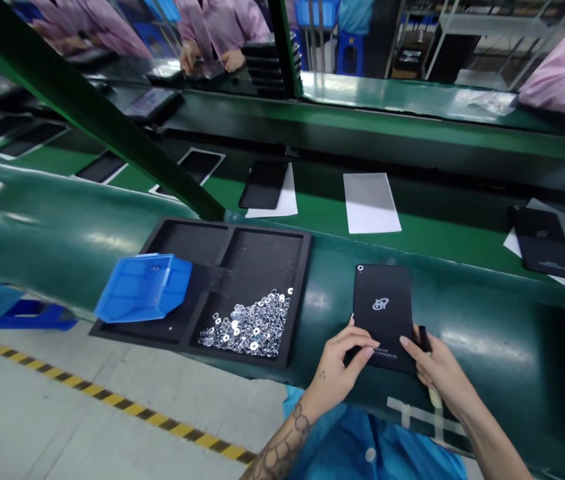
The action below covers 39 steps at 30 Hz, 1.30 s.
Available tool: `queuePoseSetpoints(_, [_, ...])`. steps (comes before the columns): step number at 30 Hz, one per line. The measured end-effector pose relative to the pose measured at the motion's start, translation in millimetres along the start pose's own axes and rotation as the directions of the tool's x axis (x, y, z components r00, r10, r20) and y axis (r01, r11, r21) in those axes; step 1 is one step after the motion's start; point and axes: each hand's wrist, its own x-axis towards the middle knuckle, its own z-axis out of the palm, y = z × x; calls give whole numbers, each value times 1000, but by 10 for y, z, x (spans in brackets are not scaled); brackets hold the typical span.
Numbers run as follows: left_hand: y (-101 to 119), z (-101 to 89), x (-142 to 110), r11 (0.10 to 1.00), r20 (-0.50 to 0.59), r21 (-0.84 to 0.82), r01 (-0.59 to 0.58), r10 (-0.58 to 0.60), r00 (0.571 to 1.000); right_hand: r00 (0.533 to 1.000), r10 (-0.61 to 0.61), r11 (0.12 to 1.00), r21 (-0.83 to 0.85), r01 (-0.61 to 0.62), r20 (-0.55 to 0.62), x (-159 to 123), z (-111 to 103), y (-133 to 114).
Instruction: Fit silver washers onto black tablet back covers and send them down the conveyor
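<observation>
Blue bin: one bin (145, 287), resting across the black tray (304, 273), which seems to lend it support.
Black tray: one, set left of the hands, probably for easy reach; we cannot count compartments surely because the bin covers part.
Metal rings: loose rings (255, 327) heaped in the tray's near right part, too many to count; we judge the raised walls keep them from scattering.
Left hand: one hand (340, 370), fingertips and thumb drawn narrowly together at the black panel's lower left; we cannot tell whether anything small is pinched there.
Bare sheet: one white sheet (372, 203) on the belt beyond, with one panel-bearing sheet on either side as nearest neighbours.
Black panel: one (382, 300) between the hands, logo upward on the green bench (330, 313); one bright ring at its upper left corner.
Right hand: one hand (437, 367), holding the panel's right edge, thumb on its face, apparently to steady it. One dark item (423, 339) sits at its fingers; we cannot identify it.
</observation>
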Motion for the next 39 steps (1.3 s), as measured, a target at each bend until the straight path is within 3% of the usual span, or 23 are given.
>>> queuePoseSetpoints(4, [-83,-106,144,997,-114,-80,-3,-6,993,995,-96,995,16,96,-6,322,104,-324])
queuePoseSetpoints(7, [-150,-189,180,989,-222,-145,-5,-28,975,968,-248,967,49,250,-43,707,60,-778])
queuePoseSetpoints(11, [-206,-210,96,989,-190,-149,-10,-18,982,918,-396,917,36,397,-14,1430,-111,-1468])
queuePoseSetpoints(13, [-214,-193,54,994,-162,-106,-37,19,987,902,-432,894,-148,424,-24,1790,-209,-1659])
queuePoseSetpoints(15, [-211,-173,40,995,-140,-45,-84,77,987,868,-495,778,-467,421,-41,2067,-274,-1713])
queuePoseSetpoints(18, [-197,-151,66,989,-110,19,-147,149,983,778,-627,467,-782,412,35,2274,-211,-1690])
queuePoseSetpoints(21, [-194,-140,112,973,-22,69,-222,224,974,730,-658,342,-790,509,185,2326,154,-1758])
queuePoseSetpoints(25, [-207,-135,139,933,135,190,-306,283,949,728,-578,287,-743,604,369,2427,1030,-2044])
queuePoseSetpoints(28, [-210,-138,128,915,219,253,-316,264,939,781,-509,265,-797,543,362,2616,1726,-2300])
queuePoseSetpoints(31, [-233,-127,112,924,211,244,-295,246,946,833,-460,287,-836,468,309,2858,2277,-2515])
queuePoseSetpoints(35, [-365,-68,127,958,200,179,-222,186,962,870,-414,300,-862,408,268,3083,2682,-2663])
queuePoseSetpoints(39, [-534,-34,229,988,195,20,-153,146,970,880,-416,290,-884,366,228,3135,2777,-2665])
